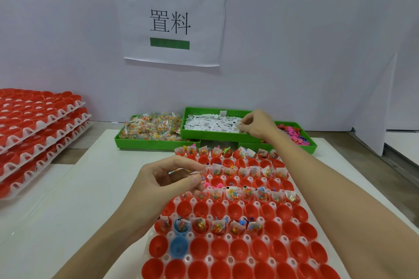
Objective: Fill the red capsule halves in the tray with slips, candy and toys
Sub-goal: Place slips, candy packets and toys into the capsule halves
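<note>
A white tray of red capsule halves lies in front of me; several rows hold slips, candy and toys, other rows are bare. My left hand hovers over the tray's left side and pinches a clear candy packet. My right hand reaches into the green bin of white paper slips, fingertips pinching at the slips. Two blue capsule halves sit among the red ones at lower left.
A green bin of candy packets stands left of the slips, and a green bin of pink toys to the right. Stacked trays of red halves rise at far left. A paper sign hangs on the wall.
</note>
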Demonstrator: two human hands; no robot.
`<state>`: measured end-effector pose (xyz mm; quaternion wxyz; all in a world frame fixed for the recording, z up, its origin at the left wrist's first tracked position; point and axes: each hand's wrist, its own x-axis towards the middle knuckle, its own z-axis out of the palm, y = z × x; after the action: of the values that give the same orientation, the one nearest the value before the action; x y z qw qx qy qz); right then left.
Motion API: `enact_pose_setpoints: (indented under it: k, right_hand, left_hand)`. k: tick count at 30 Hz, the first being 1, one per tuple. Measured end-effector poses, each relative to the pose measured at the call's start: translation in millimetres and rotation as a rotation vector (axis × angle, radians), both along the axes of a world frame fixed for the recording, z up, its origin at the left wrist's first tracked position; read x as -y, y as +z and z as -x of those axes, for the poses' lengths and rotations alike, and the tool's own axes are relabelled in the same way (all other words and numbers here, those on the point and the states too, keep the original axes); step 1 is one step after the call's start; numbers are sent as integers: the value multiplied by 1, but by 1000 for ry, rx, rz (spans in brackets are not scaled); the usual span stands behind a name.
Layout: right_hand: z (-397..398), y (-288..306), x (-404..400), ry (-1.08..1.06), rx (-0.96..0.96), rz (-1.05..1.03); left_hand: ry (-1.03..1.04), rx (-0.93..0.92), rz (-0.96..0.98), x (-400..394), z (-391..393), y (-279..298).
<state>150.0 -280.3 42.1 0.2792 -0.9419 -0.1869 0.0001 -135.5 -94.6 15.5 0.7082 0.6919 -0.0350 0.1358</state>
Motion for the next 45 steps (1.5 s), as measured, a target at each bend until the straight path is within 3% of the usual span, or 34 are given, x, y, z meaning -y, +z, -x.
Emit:
enact_pose_setpoints:
  k: [8,13,22,26,31,37,41,45]
  right_hand:
    - [10,-5,13,9,18,-247]
    - [34,4,23,25,142,-397]
    - [156,12,66,307,-134,-656]
    - [200,11,68,309,-143,-775]
    - [222,6,64,293,-205,-751]
    - [232,-3,54,243,-63,-652]
    - [241,-8,48,257,36,-653]
    - [247,-11,45,254,-17,-711]
  left_hand:
    - [-2,-29,9,1,2,4]
    - [6,-36,12,3,4,7]
    - [125,29,-61,21,9,10]
    - [229,97,-67,31,14,10]
    - [147,67,-40,39,20,13]
    - [39,-15,17,44,21,9]
    - [60,40,-73,45,21,9]
    - [75,62,-62,46,20,10]
